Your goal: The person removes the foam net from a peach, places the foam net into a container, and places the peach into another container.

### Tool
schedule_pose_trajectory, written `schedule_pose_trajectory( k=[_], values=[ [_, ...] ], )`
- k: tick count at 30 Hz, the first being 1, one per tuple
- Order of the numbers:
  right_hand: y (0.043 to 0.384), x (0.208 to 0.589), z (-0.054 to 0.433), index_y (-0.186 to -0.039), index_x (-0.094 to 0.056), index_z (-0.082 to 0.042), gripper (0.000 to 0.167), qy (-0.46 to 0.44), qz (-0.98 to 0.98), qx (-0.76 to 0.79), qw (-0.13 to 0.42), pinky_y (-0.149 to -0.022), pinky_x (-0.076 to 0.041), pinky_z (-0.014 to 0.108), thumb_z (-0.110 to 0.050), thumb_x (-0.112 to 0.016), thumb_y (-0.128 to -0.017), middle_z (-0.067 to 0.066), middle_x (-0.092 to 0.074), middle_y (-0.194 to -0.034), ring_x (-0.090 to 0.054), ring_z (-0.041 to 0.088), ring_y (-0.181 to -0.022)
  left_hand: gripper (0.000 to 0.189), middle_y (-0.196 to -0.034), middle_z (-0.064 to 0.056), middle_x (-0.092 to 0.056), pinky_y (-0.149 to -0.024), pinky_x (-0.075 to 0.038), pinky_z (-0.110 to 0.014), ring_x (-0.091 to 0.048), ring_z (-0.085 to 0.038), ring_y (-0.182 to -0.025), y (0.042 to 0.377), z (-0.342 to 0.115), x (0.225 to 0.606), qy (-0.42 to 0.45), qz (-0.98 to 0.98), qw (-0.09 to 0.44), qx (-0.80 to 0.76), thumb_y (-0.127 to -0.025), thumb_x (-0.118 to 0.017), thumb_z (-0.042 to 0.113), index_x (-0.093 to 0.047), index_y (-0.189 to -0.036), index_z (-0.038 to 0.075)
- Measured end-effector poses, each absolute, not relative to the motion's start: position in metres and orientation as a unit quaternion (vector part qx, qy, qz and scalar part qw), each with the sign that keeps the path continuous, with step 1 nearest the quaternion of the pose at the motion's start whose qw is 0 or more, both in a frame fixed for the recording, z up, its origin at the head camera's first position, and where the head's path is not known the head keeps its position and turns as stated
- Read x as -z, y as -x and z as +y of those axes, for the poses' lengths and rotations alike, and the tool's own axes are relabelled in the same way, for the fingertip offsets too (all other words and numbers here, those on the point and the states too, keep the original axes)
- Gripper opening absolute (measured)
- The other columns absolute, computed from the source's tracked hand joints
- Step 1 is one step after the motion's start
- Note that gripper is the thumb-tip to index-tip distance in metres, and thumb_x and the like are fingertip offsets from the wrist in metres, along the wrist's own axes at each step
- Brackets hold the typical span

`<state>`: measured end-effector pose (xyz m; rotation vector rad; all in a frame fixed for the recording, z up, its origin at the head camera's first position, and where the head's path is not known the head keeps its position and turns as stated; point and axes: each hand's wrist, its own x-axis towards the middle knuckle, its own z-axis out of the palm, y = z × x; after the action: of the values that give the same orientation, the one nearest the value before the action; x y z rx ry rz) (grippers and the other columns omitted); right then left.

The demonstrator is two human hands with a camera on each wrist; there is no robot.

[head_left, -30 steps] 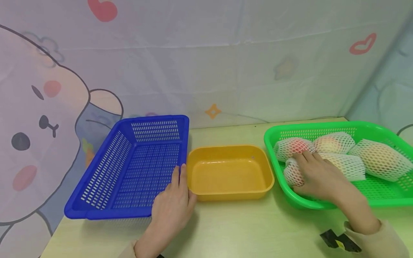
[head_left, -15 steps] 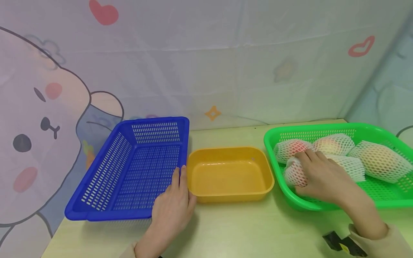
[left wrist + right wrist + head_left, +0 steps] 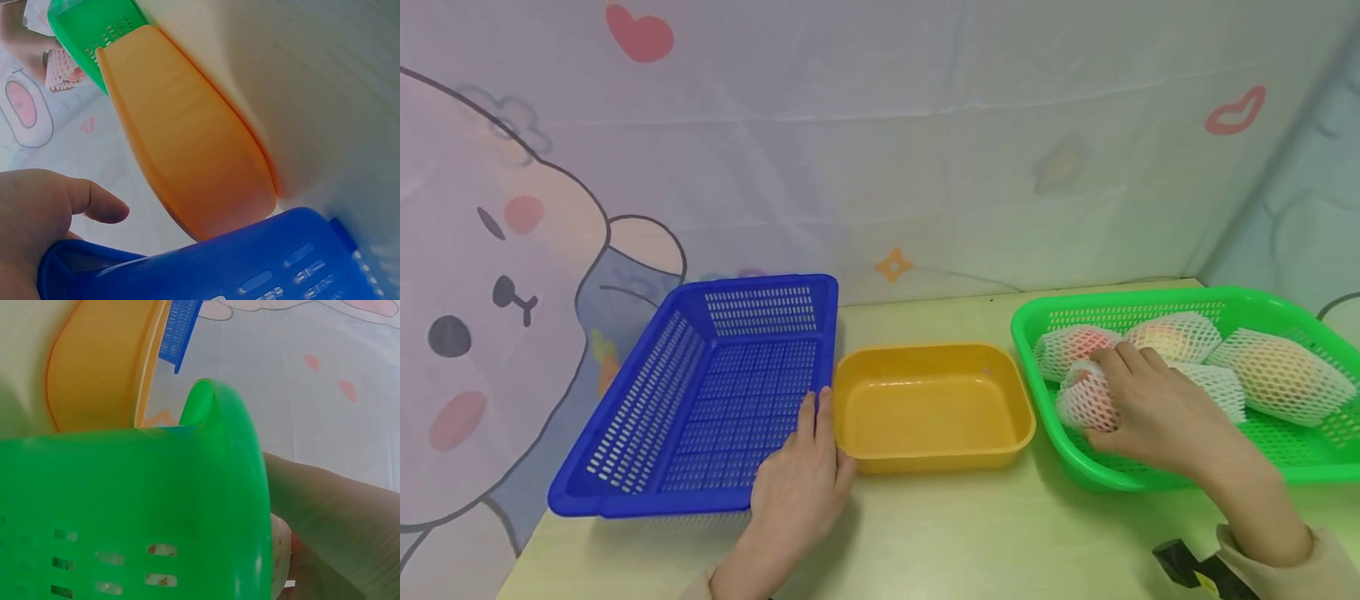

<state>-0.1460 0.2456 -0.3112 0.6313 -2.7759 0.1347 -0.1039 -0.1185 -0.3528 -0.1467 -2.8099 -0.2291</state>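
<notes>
My right hand point(image 3: 1157, 412) grips a reddish fruit point(image 3: 1082, 402) wrapped in a white foam net, at the left end of the green basket point(image 3: 1277, 448). Its fingers bend over the fruit's top, with the thumb on the near side. In the right wrist view the basket wall point(image 3: 125, 487) hides most of that hand. My left hand point(image 3: 801, 492) rests on the near right corner of the blue basket point(image 3: 647, 502), index and middle fingers straight along the rim. The left thumb point(image 3: 103, 203) sticks out beside that rim in the left wrist view.
A yellow tray point(image 3: 932, 408) stands between the two baskets. Several more netted fruits, including a large yellowish one point(image 3: 1281, 375), lie in the green basket. A printed cloth point(image 3: 925, 167) hangs behind the table point(image 3: 940, 533).
My right hand has shifted slightly right and turned a little, so more of the netted fruit shows. The left hand stays on the blue basket.
</notes>
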Motion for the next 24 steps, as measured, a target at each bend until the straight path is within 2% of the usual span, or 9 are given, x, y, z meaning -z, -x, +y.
schedule_pose_trajectory(
  k=[7,14,20,24],
  values=[
    [0.143,0.31,0.2448,-0.117,-0.048,-0.003,0.07,-0.228,-0.956,-0.051,0.179,-0.067,-0.05,0.044,-0.036,-0.08,-0.063,0.014,-0.055,-0.101,-0.052,0.028,-0.085,0.064,-0.144,-0.021,-0.047,-0.04,-0.036,-0.028,-0.067,-0.03,-0.084,0.1031,-0.1188,0.352,0.051,-0.983,0.156,0.084,-0.09,-0.054,0.023,-0.034,-0.148,0.005],
    [0.1411,0.3064,0.2464,-0.119,-0.048,-0.001,0.075,-0.223,-0.953,-0.044,0.201,-0.066,-0.05,0.045,-0.039,-0.081,-0.063,0.016,-0.057,-0.103,-0.054,0.031,-0.086,0.065,-0.146,-0.021,-0.045,-0.046,-0.045,-0.035,-0.067,-0.033,-0.094,0.1039,-0.1188,0.3512,0.05,-0.984,0.144,0.09,-0.091,-0.053,0.024,-0.031,-0.149,0.006],
    [0.1407,0.3048,0.2457,-0.117,-0.048,-0.002,0.073,-0.225,-0.949,-0.042,0.217,-0.061,-0.045,0.038,-0.039,-0.081,-0.063,0.013,-0.055,-0.095,-0.05,0.026,-0.08,0.064,-0.145,-0.021,-0.045,-0.047,-0.047,-0.037,-0.067,-0.034,-0.095,0.103,-0.1185,0.3511,0.052,-0.983,0.147,0.093,-0.091,-0.053,0.024,-0.033,-0.148,0.006],
    [0.1401,0.3033,0.2446,-0.12,-0.048,-0.001,0.075,-0.223,-0.949,-0.05,0.219,-0.063,-0.048,0.041,-0.039,-0.081,-0.064,0.014,-0.056,-0.098,-0.051,0.027,-0.083,0.063,-0.145,-0.021,-0.045,-0.05,-0.05,-0.039,-0.067,-0.035,-0.095,0.1026,-0.1186,0.3508,0.053,-0.983,0.149,0.095,-0.091,-0.053,0.024,-0.034,-0.148,0.006]
  ],
)
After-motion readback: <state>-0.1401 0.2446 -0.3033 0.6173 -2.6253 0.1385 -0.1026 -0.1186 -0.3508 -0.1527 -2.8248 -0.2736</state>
